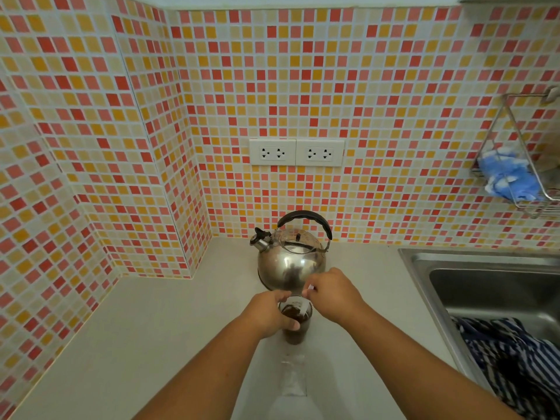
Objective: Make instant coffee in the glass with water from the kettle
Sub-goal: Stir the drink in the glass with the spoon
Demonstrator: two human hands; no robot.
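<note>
On the counter (pixel 181 328), the glass (pixel 295 325) stands just before the kettle (pixel 291 262); the sink (pixel 491 286) lies right of the kettle.

You're standing in a home kitchen. Mosaic tiles (pixel 303 86) back a pale counter (pixel 151 328), with a steel sink (pixel 485 283), wall sockets (pixel 296 152) and a kettle (pixel 291 262) before you.

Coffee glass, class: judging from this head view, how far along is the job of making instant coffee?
Done: the glass already holds dark brown coffee, and the kettle stands upright on the counter behind it, so pouring looks finished. In hand: the left hand grips the glass while the right hand holds a small white stirrer in it. Left: finishing the stir, removing the stirrer.
</note>
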